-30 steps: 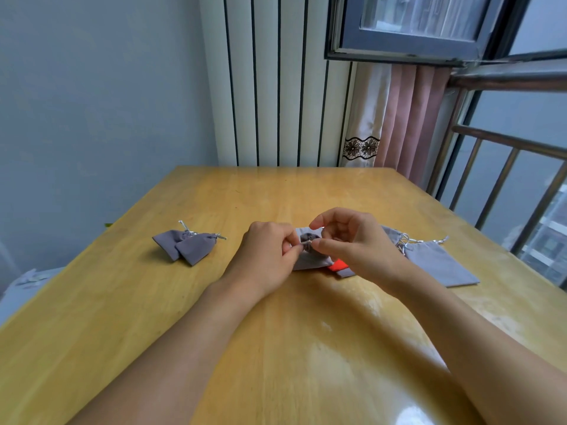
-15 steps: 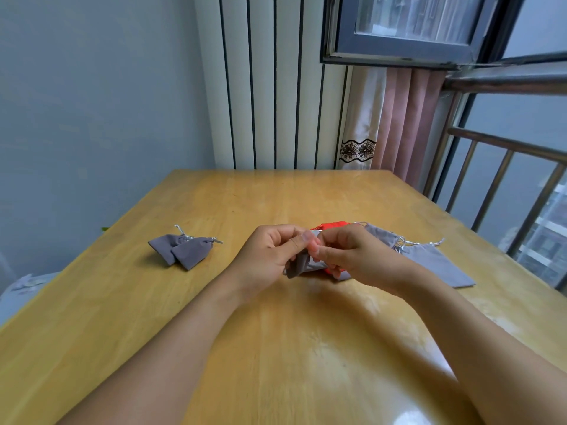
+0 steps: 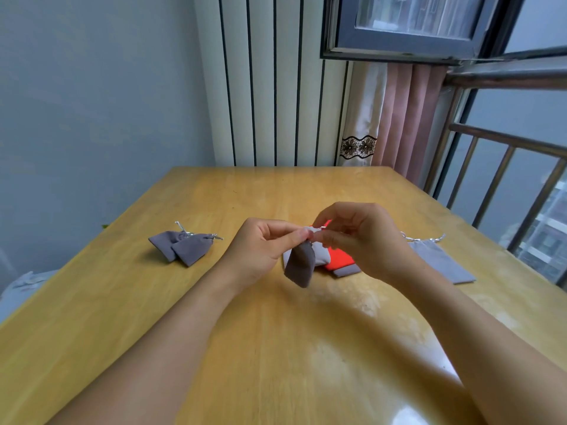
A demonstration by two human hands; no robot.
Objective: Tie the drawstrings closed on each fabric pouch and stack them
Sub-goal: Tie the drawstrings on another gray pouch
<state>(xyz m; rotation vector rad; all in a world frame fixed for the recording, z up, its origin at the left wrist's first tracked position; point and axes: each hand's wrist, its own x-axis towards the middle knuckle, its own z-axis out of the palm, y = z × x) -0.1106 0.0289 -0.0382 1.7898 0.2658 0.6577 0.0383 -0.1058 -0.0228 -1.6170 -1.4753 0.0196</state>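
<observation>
A small grey pouch [image 3: 300, 265] hangs above the wooden table [image 3: 276, 348], held by its gathered top. My left hand [image 3: 260, 250] pinches the neck of that pouch from the left. My right hand [image 3: 359, 237] pinches its silver drawstring from the right. Two tied grey pouches [image 3: 181, 246] lie overlapping at the left. Behind my hands lie a light grey pouch [image 3: 322, 254] and an orange pouch [image 3: 339, 259], partly hidden. A flat grey pouch [image 3: 438, 262] with a loose silver string lies at the right.
A white radiator [image 3: 270, 81] stands against the far wall behind the table. A pink curtain [image 3: 405, 118] and a metal railing [image 3: 506, 179] run along the right side. The table's left edge drops off near a pale cloth [image 3: 21, 286].
Both hands lifted the grey pouch off the table; it now hangs from its top. The orange pouch under it has come into view.
</observation>
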